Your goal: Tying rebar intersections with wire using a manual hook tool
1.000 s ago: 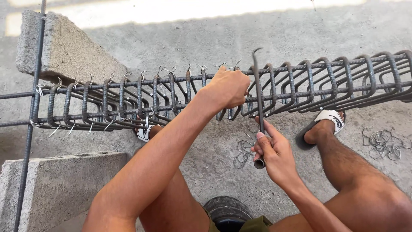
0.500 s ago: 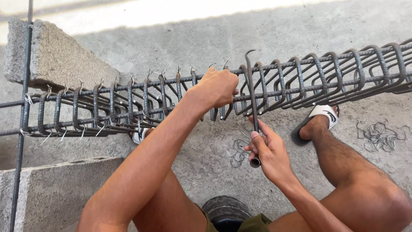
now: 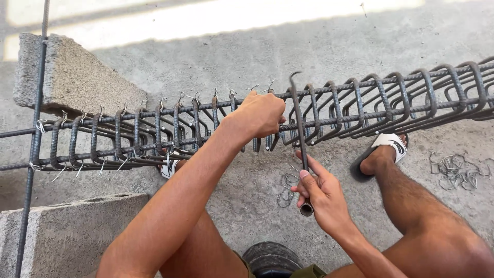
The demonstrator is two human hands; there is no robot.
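At far left, a grey concrete block (image 3: 77, 77) on the floor and a second block (image 3: 62, 231) nearer the camera, with an upright steel bar (image 3: 36, 128) crossing in front of both. Running from there across the whole view, a long rebar cage (image 3: 154, 134) lying on its side above the concrete floor (image 3: 231, 62), its stirrups on the left already bound with twisted wire ties (image 3: 180, 98). At centre, left hand (image 3: 260, 114) closed in a fist around the cage's top bar at the last tied stirrup, steadying it. Just to the right, a hooked tying tool (image 3: 297, 123) standing upright against the cage, its curled tip above the top bar; right hand (image 3: 321, 195) wrapped around the lower shaft, thumb laid along it. Judged from this: mid-run through the tying, at the boundary between bound and unbound stirrups. Calls for the hook tip to catch a wire loop at the crossing while the fist keeps the bar from rolling. Farther right, a sandalled foot (image 3: 383, 149) under the cage and a scatter of loose wire loops (image 3: 455, 170) on the floor.
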